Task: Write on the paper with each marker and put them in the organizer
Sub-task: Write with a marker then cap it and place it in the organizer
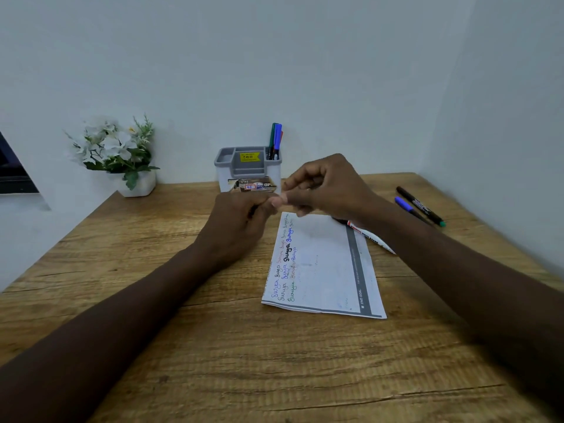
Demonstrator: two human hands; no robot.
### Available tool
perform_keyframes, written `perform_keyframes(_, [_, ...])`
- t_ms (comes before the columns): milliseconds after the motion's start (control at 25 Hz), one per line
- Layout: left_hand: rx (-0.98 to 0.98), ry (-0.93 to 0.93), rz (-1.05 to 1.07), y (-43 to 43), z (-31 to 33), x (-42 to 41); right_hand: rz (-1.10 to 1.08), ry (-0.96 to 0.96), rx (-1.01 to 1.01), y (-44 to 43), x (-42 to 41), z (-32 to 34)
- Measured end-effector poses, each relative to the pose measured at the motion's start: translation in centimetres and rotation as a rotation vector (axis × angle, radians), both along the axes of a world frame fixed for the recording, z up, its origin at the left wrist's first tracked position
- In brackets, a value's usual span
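Observation:
My left hand (241,218) and my right hand (326,184) meet fingertip to fingertip above the paper's far left corner, in front of the organizer. Both are closed around a thin marker that the fingers hide almost entirely. The white paper (323,270) lies on the table with several coloured handwritten words along its left edge. The grey organizer (247,166) stands at the back against the wall, with several markers (276,138) upright in its right compartment. A black marker (421,206) and a blue marker (407,206) lie at the right. A white-bodied marker (370,238) lies partly under my right forearm.
A white pot of artificial flowers (122,154) stands at the back left of the wooden table (213,346). Walls close the table in at the back and right. A dark screen edge (12,169) shows at the far left.

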State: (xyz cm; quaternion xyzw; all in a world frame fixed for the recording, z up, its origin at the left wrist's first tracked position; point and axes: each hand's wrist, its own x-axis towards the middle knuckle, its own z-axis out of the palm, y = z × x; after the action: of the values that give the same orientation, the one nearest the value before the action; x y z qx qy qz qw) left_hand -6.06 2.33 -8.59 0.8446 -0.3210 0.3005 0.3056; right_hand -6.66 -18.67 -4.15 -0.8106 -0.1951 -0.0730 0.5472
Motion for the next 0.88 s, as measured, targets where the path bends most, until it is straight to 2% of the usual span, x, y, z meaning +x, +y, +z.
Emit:
perform_keyframes(80, [-0.063,0.008,0.004,0.0,0.2,0.2,0.022,0.149,0.366,0.2,-0.5,-0.6])
perform_keyframes(120, [-0.072,0.015,-0.001,-0.2,0.3,0.2,0.02,0.192,0.45,0.2,-0.7,-0.9])
perform_keyframes(160, [-0.064,0.022,-0.009,-0.4,0.2,0.0,0.008,0.219,0.442,0.4,-0.9,-1.3])
perform_keyframes(320, [-0.008,0.03,-0.062,-1.3,0.0,-0.6,-0.022,0.294,0.097,1.7,-1.3,-2.0])
perform_keyframes(480, [0.103,0.173,-0.146,-1.2,0.8,-0.1,0.115,0.304,0.049,1.3,-1.1,-1.2])
perform_keyframes(560, [0.117,0.376,-0.174,-0.2,1.5,0.3,0.137,0.35,0.085,-0.1,-1.1,-0.4])
perform_keyframes(640, [0.105,0.533,-0.11,1.1,2.0,0.8,0.052,0.348,0.199,-2.4,-0.5,0.4])
perform_keyframes(760, [-0.048,0.591,-0.081,1.8,1.7,1.0,-0.006,0.294,0.224,-3.8,0.1,-0.2])
perform_keyframes(800, [-0.05,0.574,-0.124,1.8,1.5,0.9,0.016,0.326,0.231,-3.3,0.1,-1.0])
perform_keyframes(880, [0.078,0.544,-0.218,1.5,0.9,0.5,0.046,0.394,0.261,-1.8,0.1,-2.7])
